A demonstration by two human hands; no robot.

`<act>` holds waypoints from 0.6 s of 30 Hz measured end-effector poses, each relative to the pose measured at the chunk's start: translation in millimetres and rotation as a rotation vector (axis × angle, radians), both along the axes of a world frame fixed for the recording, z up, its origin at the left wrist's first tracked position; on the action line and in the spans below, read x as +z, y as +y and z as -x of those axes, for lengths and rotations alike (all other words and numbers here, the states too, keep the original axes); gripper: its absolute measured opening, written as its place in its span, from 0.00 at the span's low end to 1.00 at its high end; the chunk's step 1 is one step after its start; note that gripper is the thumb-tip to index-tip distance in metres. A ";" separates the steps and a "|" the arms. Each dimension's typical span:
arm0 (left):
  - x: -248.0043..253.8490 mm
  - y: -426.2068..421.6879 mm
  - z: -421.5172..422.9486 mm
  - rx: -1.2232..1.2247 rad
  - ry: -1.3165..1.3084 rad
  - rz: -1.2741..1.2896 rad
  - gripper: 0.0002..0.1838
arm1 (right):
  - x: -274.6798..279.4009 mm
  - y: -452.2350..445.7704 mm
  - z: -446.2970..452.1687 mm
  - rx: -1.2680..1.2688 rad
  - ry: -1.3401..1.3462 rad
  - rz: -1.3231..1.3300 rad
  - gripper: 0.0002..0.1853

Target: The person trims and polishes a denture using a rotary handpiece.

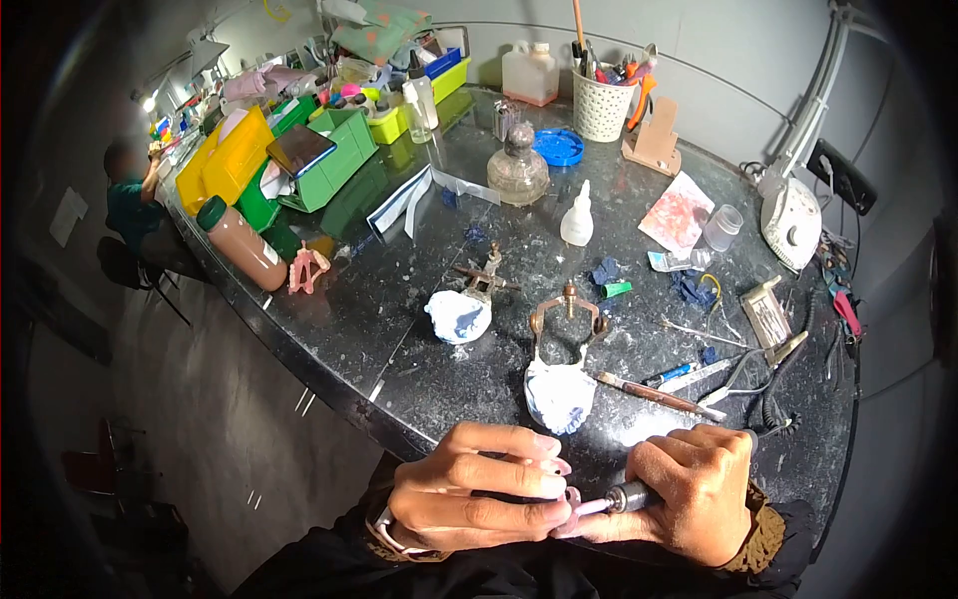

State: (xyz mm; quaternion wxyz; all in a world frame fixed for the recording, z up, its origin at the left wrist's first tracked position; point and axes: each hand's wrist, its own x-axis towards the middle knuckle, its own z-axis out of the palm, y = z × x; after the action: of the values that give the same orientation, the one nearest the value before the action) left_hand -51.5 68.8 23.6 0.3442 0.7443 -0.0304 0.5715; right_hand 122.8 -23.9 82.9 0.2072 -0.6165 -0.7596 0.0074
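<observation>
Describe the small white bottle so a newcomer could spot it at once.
On the black table, find the round glass jar. The bottle stands just right of it, slightly nearer the hands. Unlike the jar, it is plain white and tapers to a narrow tip.

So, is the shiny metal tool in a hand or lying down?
In a hand: the right hand wraps round the metal tool, its pale tip toward the pink piece in the left hand.

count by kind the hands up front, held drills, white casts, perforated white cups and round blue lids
Hands: 2 (left hand, right hand)
Held drill: 1
White casts: 2 (nearer cast, farther cast)
Perforated white cup: 1
Round blue lid: 1
Total: 7
</observation>
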 end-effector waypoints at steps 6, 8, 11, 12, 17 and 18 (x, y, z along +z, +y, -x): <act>1.3 -3.1 -1.4 0.154 0.032 -0.061 0.14 | -0.6 1.2 2.1 0.083 -0.018 -0.024 0.27; 0.1 -3.8 -3.0 0.185 0.012 -0.064 0.15 | -6.4 2.4 1.8 0.118 -0.030 -0.084 0.27; -1.9 -2.9 -1.9 0.204 0.002 -0.094 0.15 | -0.2 2.1 2.6 0.028 -0.030 0.003 0.27; -2.2 -1.7 -0.5 0.204 0.012 -0.108 0.15 | -1.1 2.2 2.3 0.042 -0.031 0.007 0.27; -8.2 -1.8 -4.8 0.201 -0.058 -0.127 0.15 | -9.7 3.6 2.4 0.137 -0.025 -0.079 0.28; -8.1 -0.9 -1.9 0.179 -0.051 -0.140 0.15 | -7.4 4.6 1.0 0.151 -0.018 -0.060 0.28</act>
State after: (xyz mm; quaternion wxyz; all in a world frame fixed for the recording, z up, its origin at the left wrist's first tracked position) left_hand -49.6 67.9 15.5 0.2380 0.7513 -0.0123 0.6154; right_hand 121.8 -19.3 75.5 0.2176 -0.5508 -0.8057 -0.0053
